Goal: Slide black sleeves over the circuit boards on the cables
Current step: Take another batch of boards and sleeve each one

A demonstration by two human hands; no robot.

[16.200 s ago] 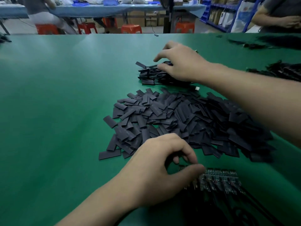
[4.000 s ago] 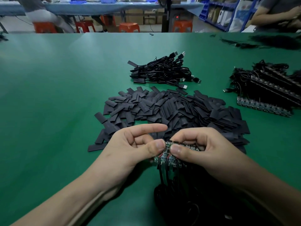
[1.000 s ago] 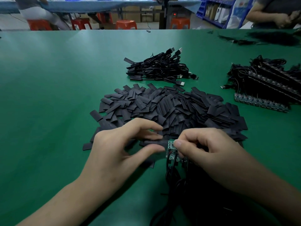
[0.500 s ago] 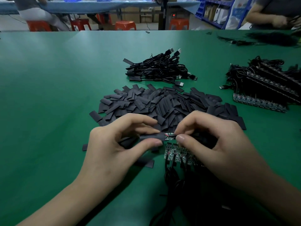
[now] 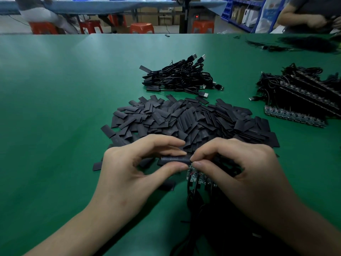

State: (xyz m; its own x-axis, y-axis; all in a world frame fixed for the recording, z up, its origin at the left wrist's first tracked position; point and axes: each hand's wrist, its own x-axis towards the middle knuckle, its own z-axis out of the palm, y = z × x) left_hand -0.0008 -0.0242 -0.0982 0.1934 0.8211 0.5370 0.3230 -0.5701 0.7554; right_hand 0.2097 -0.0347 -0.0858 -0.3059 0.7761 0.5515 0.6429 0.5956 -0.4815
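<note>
My left hand (image 5: 129, 169) pinches a black sleeve (image 5: 175, 160) between thumb and fingers, held level just above the table. My right hand (image 5: 239, 169) pinches the cable end at the sleeve's right mouth; the board there is hidden inside the sleeve or under my fingertips. Below the hands lies a bundle of bare circuit boards (image 5: 195, 177) on black cables (image 5: 203, 218). A large heap of loose black sleeves (image 5: 193, 121) spreads behind my hands.
A pile of sleeved USB cables (image 5: 180, 78) lies further back on the green table (image 5: 55, 108). Rows of cables with bare boards (image 5: 299, 100) sit at the right. Another person's arms (image 5: 310, 17) work at the far right corner. Red stools stand beyond the table.
The sleeve has slid right over the board between my fingers; half a second ago a bit of board still showed at the sleeve's mouth, now none shows. Both hands stay close together.
</note>
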